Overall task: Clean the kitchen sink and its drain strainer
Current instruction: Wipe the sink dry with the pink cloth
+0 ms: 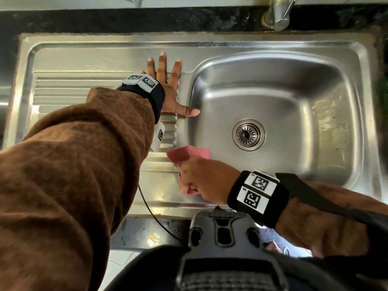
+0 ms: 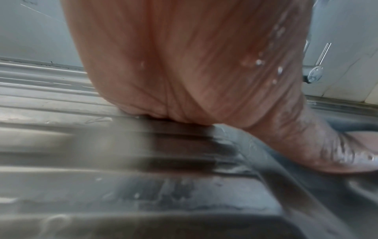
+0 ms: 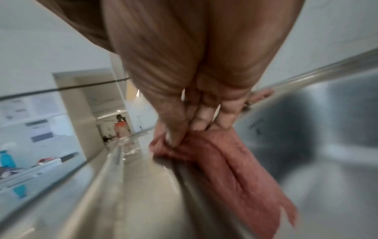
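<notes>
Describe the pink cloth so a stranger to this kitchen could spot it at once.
Start at the steel sink and find the round drain strainer in the bottom of its basin. Move toward the ribbed draining board, to the basin's near corner on that side: the cloth is bunched in the right hand there. It is the only soft, pink thing among bare grey metal.

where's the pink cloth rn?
Head view: the pink cloth is gripped in the right hand, at the basin's near-left rim beside the drainboard, left of the drain strainer.
</notes>
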Demonstrator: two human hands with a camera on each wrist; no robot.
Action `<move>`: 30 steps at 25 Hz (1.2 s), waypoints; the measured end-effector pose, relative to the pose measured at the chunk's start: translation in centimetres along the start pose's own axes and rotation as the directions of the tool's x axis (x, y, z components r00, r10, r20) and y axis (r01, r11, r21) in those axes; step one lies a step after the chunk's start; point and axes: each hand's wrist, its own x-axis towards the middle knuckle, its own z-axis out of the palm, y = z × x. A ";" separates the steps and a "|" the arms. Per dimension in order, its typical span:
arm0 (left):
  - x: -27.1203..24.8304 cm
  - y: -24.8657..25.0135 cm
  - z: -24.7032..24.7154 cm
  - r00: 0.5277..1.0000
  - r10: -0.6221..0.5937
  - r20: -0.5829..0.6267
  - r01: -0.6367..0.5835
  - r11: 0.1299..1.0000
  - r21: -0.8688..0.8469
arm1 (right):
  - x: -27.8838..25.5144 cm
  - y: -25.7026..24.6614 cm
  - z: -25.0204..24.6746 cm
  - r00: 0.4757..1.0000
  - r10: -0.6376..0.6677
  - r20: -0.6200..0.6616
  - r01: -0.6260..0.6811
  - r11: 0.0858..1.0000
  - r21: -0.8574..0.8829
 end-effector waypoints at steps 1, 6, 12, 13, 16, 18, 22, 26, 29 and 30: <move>0.0 0.0 -0.1 1.000 -0.002 0.008 0.002 1.000 0.000 | 0.3 0.4 -0.4 0.988 0.108 -0.112 -0.091 0.985 0.145; 0.0 0.2 -0.5 1.000 0.002 0.023 -0.002 1.000 -0.001 | 5.2 6.5 -2.4 0.663 0.685 -0.302 -0.327 0.627 0.707; -0.6 0.5 -0.6 0.997 -0.040 0.061 0.035 0.996 0.076 | 10.4 12.6 -3.2 0.463 0.861 -0.211 0.074 0.200 0.977; -0.6 0.5 -0.6 0.997 -0.043 0.069 0.038 0.997 0.069 | 10.9 13.3 -3.2 0.441 0.873 -0.209 0.109 0.179 0.978; -0.4 0.6 -0.8 0.996 -0.027 0.087 0.024 0.999 0.039 | 11.9 15.6 -3.5 0.308 0.933 -0.184 0.040 0.181 0.983; -0.4 0.6 -0.8 0.994 -0.029 0.101 0.025 0.999 0.038 | 11.7 17.1 -3.6 0.174 0.976 -0.128 -0.031 0.136 0.990; -0.3 0.6 -0.8 0.994 -0.039 0.102 0.035 0.999 0.038 | 12.5 17.0 -3.0 0.247 0.968 -0.046 0.110 0.019 0.994; -0.4 0.7 -0.8 0.994 -0.035 0.105 0.033 0.999 0.021 | 13.3 16.0 -1.9 0.301 0.952 -0.056 0.084 0.032 0.996; -0.4 0.6 -0.9 0.994 -0.033 0.103 0.031 0.999 0.017 | 12.5 16.9 -0.8 0.441 0.895 -0.060 -0.218 0.172 0.961; -0.4 0.7 -1.0 0.994 -0.036 0.102 0.034 0.999 0.018 | 12.0 17.0 -0.7 0.509 0.861 0.003 -0.246 0.142 0.959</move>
